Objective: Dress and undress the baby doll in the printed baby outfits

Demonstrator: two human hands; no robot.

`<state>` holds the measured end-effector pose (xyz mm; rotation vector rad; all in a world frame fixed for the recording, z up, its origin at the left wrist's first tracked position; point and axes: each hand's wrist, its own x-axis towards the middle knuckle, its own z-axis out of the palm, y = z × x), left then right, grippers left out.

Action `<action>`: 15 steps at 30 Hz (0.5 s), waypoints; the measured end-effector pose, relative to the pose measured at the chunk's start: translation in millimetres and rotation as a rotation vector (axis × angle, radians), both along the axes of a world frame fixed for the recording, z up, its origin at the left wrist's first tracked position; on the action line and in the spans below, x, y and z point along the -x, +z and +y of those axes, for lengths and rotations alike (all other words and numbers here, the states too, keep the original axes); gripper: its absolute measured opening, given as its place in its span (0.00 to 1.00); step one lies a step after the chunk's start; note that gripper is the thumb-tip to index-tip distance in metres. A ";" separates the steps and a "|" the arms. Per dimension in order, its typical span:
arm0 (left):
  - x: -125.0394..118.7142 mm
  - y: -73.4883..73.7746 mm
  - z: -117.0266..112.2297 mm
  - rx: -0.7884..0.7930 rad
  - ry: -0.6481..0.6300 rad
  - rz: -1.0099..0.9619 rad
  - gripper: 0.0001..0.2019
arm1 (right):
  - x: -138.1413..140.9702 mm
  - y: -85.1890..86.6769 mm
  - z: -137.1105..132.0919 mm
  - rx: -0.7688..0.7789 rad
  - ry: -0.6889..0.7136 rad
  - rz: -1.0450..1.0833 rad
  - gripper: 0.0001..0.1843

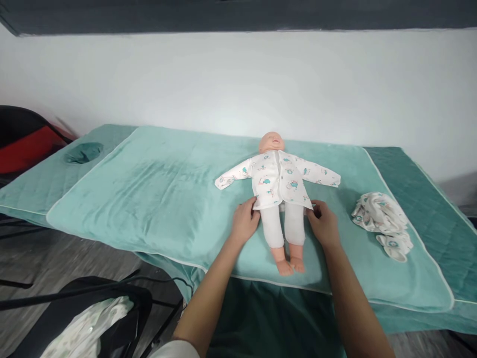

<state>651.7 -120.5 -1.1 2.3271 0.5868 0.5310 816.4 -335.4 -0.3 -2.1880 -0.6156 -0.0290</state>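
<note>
A baby doll [280, 199] lies on its back on a teal mat [156, 189], head toward the wall, feet toward me. It wears a white printed shirt [278, 179] and white leggings [283, 223]. My left hand [244, 221] pinches the shirt's lower hem at the doll's right hip. My right hand [323, 223] grips the hem on the other side, fingers curled on the cloth.
A crumpled printed garment [383, 221] lies on the mat to the right. A dark green cover [421, 194] shows under the mat. A dark chair [104, 318] with pale cloth stands at the lower left. A white wall is behind.
</note>
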 end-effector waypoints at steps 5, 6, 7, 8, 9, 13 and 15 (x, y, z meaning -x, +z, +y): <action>5.1 -1.8 -0.7 0.137 0.055 -0.107 0.18 | 1.5 2.9 -0.6 -0.005 -0.043 0.005 0.20; 5.5 -1.7 -0.7 0.132 0.060 -0.098 0.18 | 1.8 3.5 -0.6 0.001 -0.042 0.002 0.20; 5.6 -1.7 -0.6 0.126 0.066 -0.089 0.19 | 2.1 3.8 -0.6 0.006 -0.036 0.000 0.20; 5.7 -1.7 -0.7 0.126 0.070 -0.089 0.18 | 2.3 4.0 -0.6 0.009 -0.030 -0.002 0.21; 5.6 -1.9 -0.8 0.135 0.071 -0.104 0.18 | 2.3 3.8 -0.5 0.011 -0.028 -0.002 0.21; 6.1 -3.4 -0.1 0.185 0.037 -0.255 0.17 | 0.3 0.1 -0.8 0.006 -0.034 -0.015 0.21; 6.3 -4.2 4.5 0.167 0.074 -0.322 0.19 | -1.5 -2.1 -1.5 -0.028 0.010 -0.068 0.22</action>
